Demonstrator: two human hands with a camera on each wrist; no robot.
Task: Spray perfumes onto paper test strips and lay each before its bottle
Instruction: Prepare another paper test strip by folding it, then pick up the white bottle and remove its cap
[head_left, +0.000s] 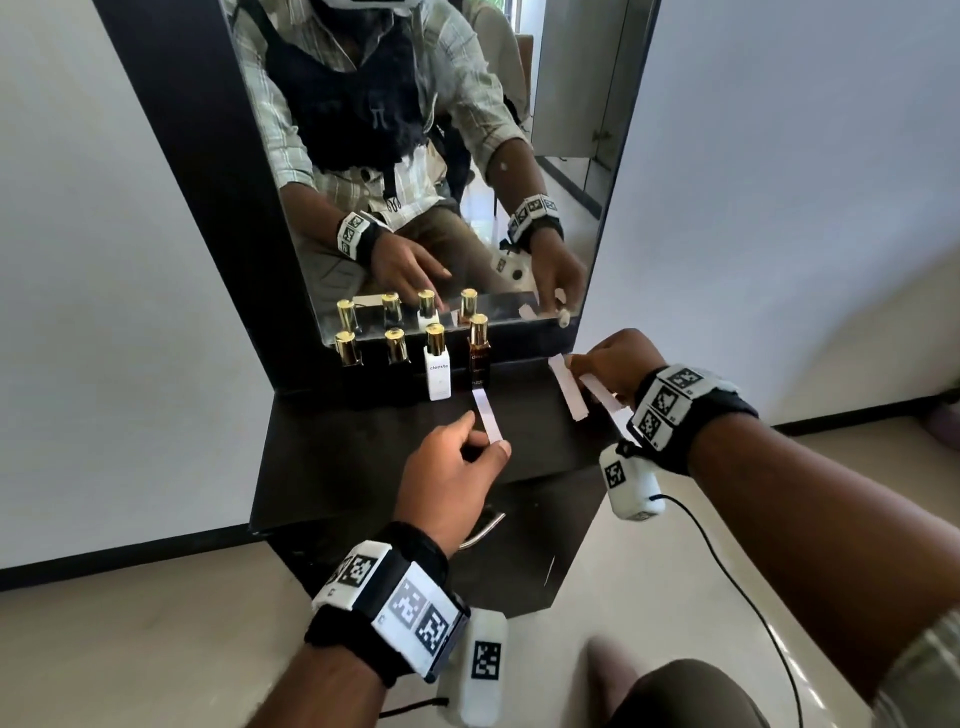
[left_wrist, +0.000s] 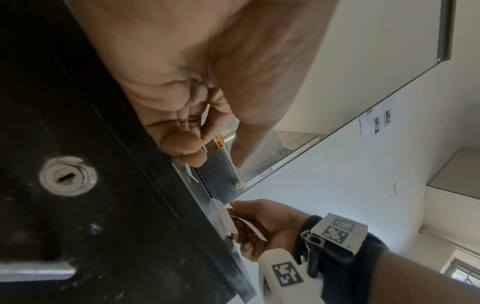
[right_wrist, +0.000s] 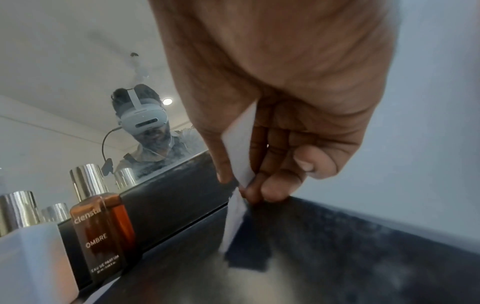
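Gold-capped perfume bottles stand in a row before the mirror, among them a white bottle (head_left: 438, 371) and an amber bottle (head_left: 478, 353) (right_wrist: 103, 232). A paper strip (head_left: 485, 415) lies on the black dresser top (head_left: 363, 457), straight out from the amber bottle. My left hand (head_left: 480, 439) (left_wrist: 207, 158) holds its near end with thumb and curled fingers. My right hand (head_left: 597, 364) (right_wrist: 241, 183) pinches another strip (right_wrist: 240, 148) (head_left: 602, 395) at the top's right end. A further strip (head_left: 569, 387) (right_wrist: 233, 222) lies under it on the surface.
Two dark bottles (head_left: 347, 349) stand at the left of the row. The mirror (head_left: 415, 156) rises right behind the bottles. A drawer with a lock (left_wrist: 68, 174) and a metal handle (head_left: 483, 525) sits under the top. White walls flank the dresser.
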